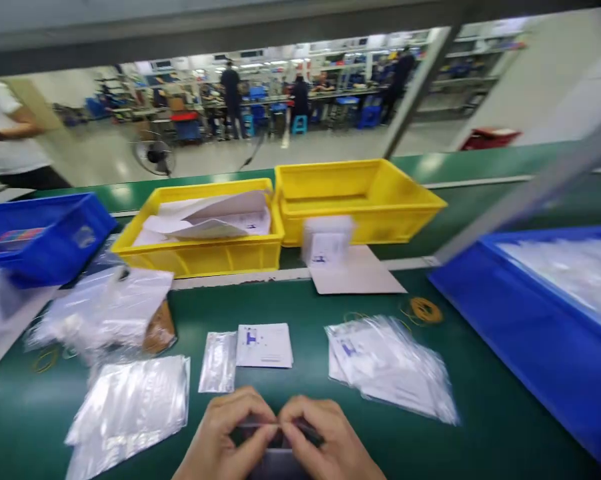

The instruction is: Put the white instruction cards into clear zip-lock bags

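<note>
At the front edge of the view, my left hand (235, 430) and my right hand (323, 433) meet, thumbs and forefingers pinched together. Between them is what looks like a small clear plastic bag (279, 461), held by its upper edge; much of it is hidden by the fingers. Just beyond the hands lies a stack of white printed cards (265, 347), with a small pile of clear bags (217, 363) touching its left side. Larger clear bags (135, 407) are piled to the left. On the right, several bagged cards (390, 367) overlap in a heap.
Two yellow bins (200, 260) (345, 227) stand at the back, the left one holding papers. Blue bins (545, 333) (75, 233) flank the table. Rubber bands (426, 310) lie at right. A blurred card stack (327, 247) stands before the right yellow bin. People work far behind.
</note>
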Demonstrator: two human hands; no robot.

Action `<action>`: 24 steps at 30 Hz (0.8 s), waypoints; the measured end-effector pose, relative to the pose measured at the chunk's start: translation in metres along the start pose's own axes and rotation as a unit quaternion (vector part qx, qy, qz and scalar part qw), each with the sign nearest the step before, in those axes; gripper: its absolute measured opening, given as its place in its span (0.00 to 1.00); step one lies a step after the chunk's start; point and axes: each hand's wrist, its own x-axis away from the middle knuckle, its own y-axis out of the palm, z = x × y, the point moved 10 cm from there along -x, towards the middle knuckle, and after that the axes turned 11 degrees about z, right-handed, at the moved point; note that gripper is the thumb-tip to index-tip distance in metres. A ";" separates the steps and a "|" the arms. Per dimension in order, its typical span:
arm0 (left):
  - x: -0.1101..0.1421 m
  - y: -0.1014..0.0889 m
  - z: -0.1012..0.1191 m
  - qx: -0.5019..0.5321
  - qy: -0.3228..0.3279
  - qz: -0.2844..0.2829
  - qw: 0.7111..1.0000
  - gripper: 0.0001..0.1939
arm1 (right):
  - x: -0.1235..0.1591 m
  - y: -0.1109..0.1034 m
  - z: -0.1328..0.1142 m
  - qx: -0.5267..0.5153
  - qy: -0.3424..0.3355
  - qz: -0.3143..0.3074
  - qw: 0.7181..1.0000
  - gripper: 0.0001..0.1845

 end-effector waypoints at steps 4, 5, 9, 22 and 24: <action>-0.013 -0.013 -0.019 -0.058 0.016 0.060 0.996 0.25 | 0.003 -0.056 0.043 -0.121 0.177 0.169 0.962 0.16; -0.017 -0.014 -0.023 -0.084 0.028 0.065 0.994 0.26 | 0.009 -0.078 0.057 -0.142 0.208 0.249 0.935 0.17; -0.042 0.002 -0.039 -0.192 0.088 0.036 0.977 0.27 | 0.050 -0.149 0.112 -0.141 0.276 0.465 0.829 0.17; -0.076 0.057 -0.066 -0.270 0.222 -0.075 0.934 0.38 | 0.019 -0.083 0.110 -0.034 0.260 0.255 0.931 0.16; -0.070 0.055 -0.063 -0.248 0.283 -0.016 0.926 0.39 | 0.002 -0.061 0.102 -0.044 0.247 0.223 0.942 0.12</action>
